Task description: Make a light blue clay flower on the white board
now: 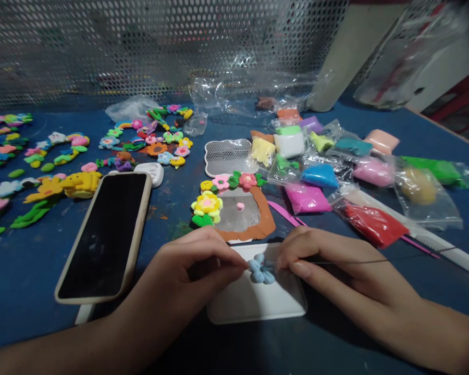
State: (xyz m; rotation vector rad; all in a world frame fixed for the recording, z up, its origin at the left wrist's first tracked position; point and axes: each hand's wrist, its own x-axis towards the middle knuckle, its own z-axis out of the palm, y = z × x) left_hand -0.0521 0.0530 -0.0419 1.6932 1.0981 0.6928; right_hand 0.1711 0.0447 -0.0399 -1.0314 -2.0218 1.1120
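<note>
A pale blue clay flower lies on a white rectangular plate between my hands. The fingertips of my left hand pinch the flower's left side. My right hand grips a thin dark wire that runs across the fingers, with its tip at the flower's right side. The fingers of my right hand hide part of the plate's far edge. Just beyond the plate stands a brown clay frame decorated with flowers.
A black-screened phone in a beige case lies left of my left hand. Colourful clay figures cover the blue table's left side. Several bagged clay lumps and a long white ruler-like strip lie right. Perforated metal mesh stands behind.
</note>
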